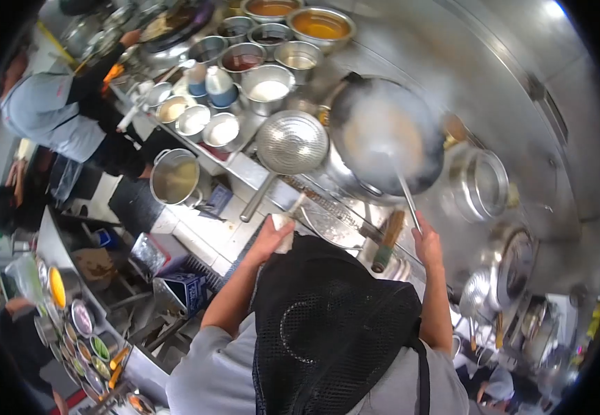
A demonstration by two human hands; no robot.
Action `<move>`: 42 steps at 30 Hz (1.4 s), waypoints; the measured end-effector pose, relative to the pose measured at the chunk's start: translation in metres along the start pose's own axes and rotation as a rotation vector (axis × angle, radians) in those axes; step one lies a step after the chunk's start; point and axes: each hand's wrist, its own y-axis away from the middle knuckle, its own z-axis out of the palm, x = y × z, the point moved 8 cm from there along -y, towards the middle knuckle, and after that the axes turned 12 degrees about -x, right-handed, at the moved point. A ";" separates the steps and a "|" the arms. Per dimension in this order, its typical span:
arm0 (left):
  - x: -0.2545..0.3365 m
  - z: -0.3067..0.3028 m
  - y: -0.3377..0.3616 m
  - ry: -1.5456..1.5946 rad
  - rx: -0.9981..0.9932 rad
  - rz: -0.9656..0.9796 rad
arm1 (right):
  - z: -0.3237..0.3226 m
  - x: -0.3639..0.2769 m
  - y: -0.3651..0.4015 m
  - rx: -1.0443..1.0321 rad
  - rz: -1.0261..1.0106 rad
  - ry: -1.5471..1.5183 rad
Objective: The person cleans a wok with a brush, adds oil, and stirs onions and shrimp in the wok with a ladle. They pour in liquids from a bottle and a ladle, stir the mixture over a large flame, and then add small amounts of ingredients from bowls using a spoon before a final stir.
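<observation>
My right hand (pixel 426 243) is wrapped round the long metal handle of a ladle (pixel 406 190). The ladle's head is lost in steam inside a large dark wok (pixel 424 166), where pale brown contents show faintly. A folded white cloth (pixel 283 232) is gripped in my left hand (pixel 271 238), close to the stove's front edge. Just beyond that hand, a perforated metal strainer (pixel 293 142) rests with its handle pointing toward me. Between my hands lies a brush-like tool with a green-wrapped handle (pixel 383 256).
Several metal bowls (pixel 267 88) of sauces and seasonings stand left of the wok. A large pot (pixel 175 178) with liquid is beyond the counter's left edge. Another worker (pixel 58 117) stands at the far left. On the right is a round metal pan (pixel 483 183).
</observation>
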 end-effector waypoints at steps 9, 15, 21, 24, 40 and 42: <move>0.018 0.013 -0.036 -0.026 -0.095 0.028 | -0.065 -0.001 0.079 0.034 0.138 0.151; 0.018 0.006 -0.037 -0.028 -0.102 0.067 | -0.157 -0.060 0.123 -0.018 0.381 0.223; 0.015 0.000 -0.025 -0.012 -0.076 0.047 | -0.154 -0.050 0.113 -0.184 0.405 0.176; 0.025 -0.004 -0.013 -0.072 -0.009 0.095 | -0.091 0.000 0.072 -0.075 0.173 0.143; 0.035 0.006 0.034 -0.168 0.078 0.001 | -0.016 -0.003 -0.086 0.107 0.047 -0.394; 0.038 0.011 0.033 -0.205 0.080 -0.024 | -0.026 -0.005 -0.058 0.112 0.054 -0.544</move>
